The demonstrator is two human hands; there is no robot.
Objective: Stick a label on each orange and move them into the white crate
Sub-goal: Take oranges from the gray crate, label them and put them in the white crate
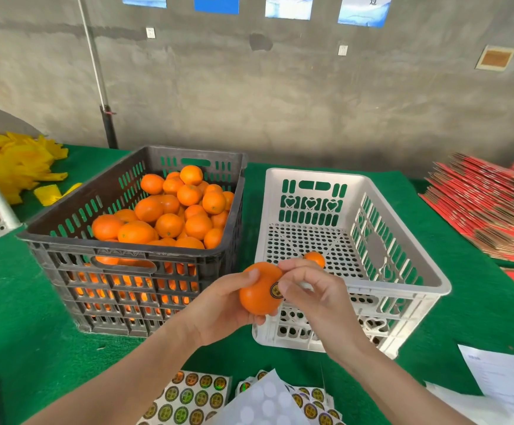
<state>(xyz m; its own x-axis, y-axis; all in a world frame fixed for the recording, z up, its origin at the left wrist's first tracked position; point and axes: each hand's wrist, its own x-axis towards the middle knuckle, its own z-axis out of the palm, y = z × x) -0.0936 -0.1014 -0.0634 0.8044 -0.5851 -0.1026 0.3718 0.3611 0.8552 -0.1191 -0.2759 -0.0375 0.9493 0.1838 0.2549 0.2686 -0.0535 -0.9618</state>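
On the green felt table (13, 302), crinkled yellow foam nets (19, 167) are lying at the far left. A dark slatted plastic crate (65, 240) is brimming with glossy round oranges (170, 210). In front of the gap between the crates, the left hand (219, 308) is cupping a smooth orange (257, 297), fingers wrapped round it. The right hand (314, 289) is curling onto the same fruit, its thumb tip pressing the edge of a round dark-and-gold label (275, 290). Shiny sticker sheets (188, 397) are lying below. The perforated white crate (403, 240) is holding one orange (314, 258).
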